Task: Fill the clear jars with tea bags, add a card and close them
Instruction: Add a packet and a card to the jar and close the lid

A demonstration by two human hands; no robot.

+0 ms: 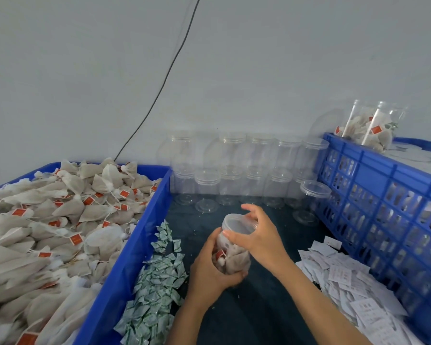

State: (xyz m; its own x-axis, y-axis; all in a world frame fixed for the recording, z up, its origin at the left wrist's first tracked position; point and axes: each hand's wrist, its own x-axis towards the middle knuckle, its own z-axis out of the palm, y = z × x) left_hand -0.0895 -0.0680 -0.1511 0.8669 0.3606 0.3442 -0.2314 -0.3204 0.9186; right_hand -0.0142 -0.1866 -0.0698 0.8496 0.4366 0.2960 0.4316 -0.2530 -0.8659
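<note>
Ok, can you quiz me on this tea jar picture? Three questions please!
1. True or false: the held jar already has tea bags in it.
2. Which of the hands is on the lid: A) left B) right C) neither?
3. Fill in: the loose tea bags sit in a ____ bin on the left.

Key:
1. True.
2. B: the right hand is on the lid while the left hand grips the jar's body.
3. Blue.

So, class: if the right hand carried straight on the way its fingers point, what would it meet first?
Probably the pile of green-and-white sachets beside the blue plastic bin; the right hand, on the clear jar's lid, points left, though depth is unclear.
</note>
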